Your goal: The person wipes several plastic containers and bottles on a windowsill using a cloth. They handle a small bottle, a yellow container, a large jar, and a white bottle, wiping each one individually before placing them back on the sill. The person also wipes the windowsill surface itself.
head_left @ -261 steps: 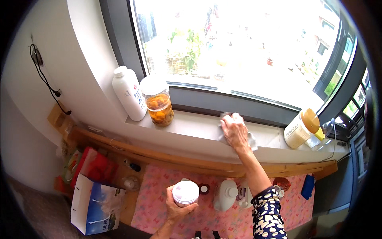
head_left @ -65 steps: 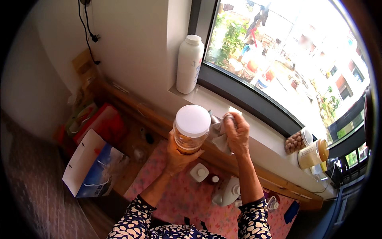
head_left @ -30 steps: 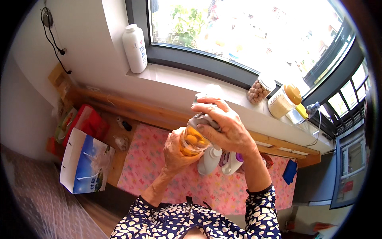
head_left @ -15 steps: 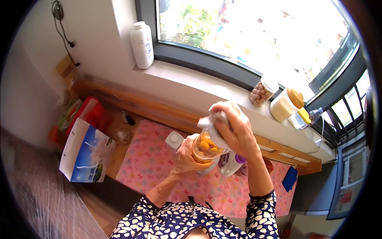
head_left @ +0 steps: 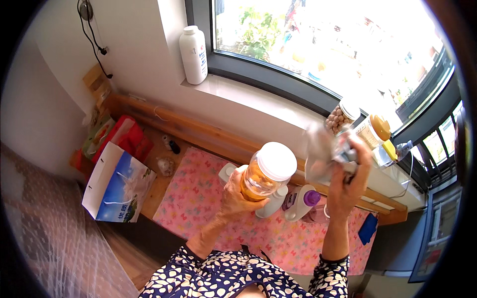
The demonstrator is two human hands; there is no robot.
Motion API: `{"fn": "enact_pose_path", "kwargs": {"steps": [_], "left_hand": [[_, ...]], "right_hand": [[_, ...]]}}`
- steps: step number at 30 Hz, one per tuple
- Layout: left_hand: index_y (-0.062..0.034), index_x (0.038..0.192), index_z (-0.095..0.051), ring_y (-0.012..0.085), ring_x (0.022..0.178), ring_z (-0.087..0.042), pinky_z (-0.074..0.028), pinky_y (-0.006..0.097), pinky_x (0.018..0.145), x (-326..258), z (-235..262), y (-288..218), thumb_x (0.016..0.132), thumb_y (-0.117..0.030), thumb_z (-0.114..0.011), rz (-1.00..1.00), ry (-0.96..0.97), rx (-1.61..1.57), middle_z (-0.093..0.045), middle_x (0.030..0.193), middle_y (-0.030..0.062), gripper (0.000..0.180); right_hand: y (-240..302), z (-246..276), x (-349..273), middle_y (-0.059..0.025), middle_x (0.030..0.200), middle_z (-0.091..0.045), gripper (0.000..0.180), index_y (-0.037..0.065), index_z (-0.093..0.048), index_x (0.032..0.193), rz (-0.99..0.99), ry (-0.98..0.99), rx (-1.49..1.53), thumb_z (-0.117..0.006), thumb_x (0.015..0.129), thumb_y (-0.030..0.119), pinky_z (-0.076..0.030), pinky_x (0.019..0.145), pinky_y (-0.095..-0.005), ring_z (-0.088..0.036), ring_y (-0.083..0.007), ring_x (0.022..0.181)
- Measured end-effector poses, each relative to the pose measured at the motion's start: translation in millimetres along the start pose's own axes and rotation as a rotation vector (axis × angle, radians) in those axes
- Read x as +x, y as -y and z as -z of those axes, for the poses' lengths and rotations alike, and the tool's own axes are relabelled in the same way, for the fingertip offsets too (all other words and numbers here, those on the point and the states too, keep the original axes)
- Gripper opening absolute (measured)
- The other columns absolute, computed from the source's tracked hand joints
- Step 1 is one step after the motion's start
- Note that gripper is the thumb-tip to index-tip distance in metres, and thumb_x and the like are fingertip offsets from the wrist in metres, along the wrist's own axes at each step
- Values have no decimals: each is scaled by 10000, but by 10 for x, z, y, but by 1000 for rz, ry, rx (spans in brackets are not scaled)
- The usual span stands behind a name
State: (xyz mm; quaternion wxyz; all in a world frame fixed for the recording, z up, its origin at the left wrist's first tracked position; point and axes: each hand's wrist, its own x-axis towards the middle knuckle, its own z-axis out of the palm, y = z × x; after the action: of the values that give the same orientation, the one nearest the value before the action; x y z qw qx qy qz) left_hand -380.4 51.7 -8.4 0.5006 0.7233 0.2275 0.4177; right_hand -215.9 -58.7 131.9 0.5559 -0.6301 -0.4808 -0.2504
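My left hand (head_left: 233, 198) is wrapped round a clear jar (head_left: 256, 180) of yellow-orange contents, raised above the pink cloth-covered bench. The jar's wide white lid (head_left: 277, 161) is on, its top bare. Off to the right, my right hand (head_left: 352, 184) grips a whitish, crumpled cloth (head_left: 319, 153) that is smeared by motion. Behind and below the jar stand several bottles, among them a white one with a purple cap (head_left: 312, 198) and a white one (head_left: 271, 206) partly hidden by the jar.
On the windowsill stand a tall white bottle (head_left: 194, 55), a jar of round brown things (head_left: 338, 119) and a tan-lidded container (head_left: 372, 130). A blue-and-white paper bag (head_left: 119, 191) and a red bag (head_left: 130, 139) sit left. A dark blue cloth (head_left: 367, 228) lies at the bench's right end.
My right hand has lifted off the jar's lid and swung right with the cloth, uncovering the lid. My left hand keeps hold of the jar. The whole view has shifted slightly.
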Motion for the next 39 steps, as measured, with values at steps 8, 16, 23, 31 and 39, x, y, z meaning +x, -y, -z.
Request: {"fn": "enact_pose_path", "kwargs": {"steps": [8, 16, 23, 31, 39], "left_hand": [[-60, 1203, -475, 292, 1003, -576, -478, 403, 863, -6, 63, -179, 575, -254, -855, 5, 2, 83, -560, 1068, 119, 759], [-54, 1181, -486, 260, 1018, -588, -486, 376, 871, -102, 33, -51, 577, -198, -855, -4, 62, 31, -584, 1064, 115, 722], [-62, 1360, -255, 226, 1137, -540, -457, 368, 961, 95, -32, -366, 622, -106, -832, 37, 154, -108, -500, 1245, 131, 938], [-76, 1358, -268, 210, 1135, -540, -459, 356, 952, 200, -38, -363, 655, -100, -826, 110, -34, -385, -518, 1249, 112, 898], [-71, 1295, -403, 211, 1109, -559, -482, 374, 927, 200, 70, -308, 597, -66, -840, -1, 7, -146, -555, 1217, 94, 823]], "right_hand": [[376, -439, 68, -134, 1104, -575, 290, 66, -614, 1056, 239, 699, 152, -653, 774, 124, -407, 945, -456, -532, -342, 1081], [-76, -472, 10, -119, 1055, -629, 240, 42, -627, 1072, -221, 727, 490, -583, 835, 54, -458, 902, -344, -586, -230, 1020], [-5, -621, -400, -89, 1141, -577, 275, 35, -490, 1203, -744, 63, 935, -511, 952, 147, -443, 905, -296, -535, -143, 1046], [308, -732, -664, -243, 1328, -422, 330, 48, -503, 1180, 24, 45, 352, -564, 856, 60, -345, 1025, -475, -417, -400, 1242], [278, -722, -491, -186, 1207, -507, 356, 39, -504, 1165, -185, 42, 534, -542, 812, 5, -398, 973, -384, -503, -316, 1137]]}}
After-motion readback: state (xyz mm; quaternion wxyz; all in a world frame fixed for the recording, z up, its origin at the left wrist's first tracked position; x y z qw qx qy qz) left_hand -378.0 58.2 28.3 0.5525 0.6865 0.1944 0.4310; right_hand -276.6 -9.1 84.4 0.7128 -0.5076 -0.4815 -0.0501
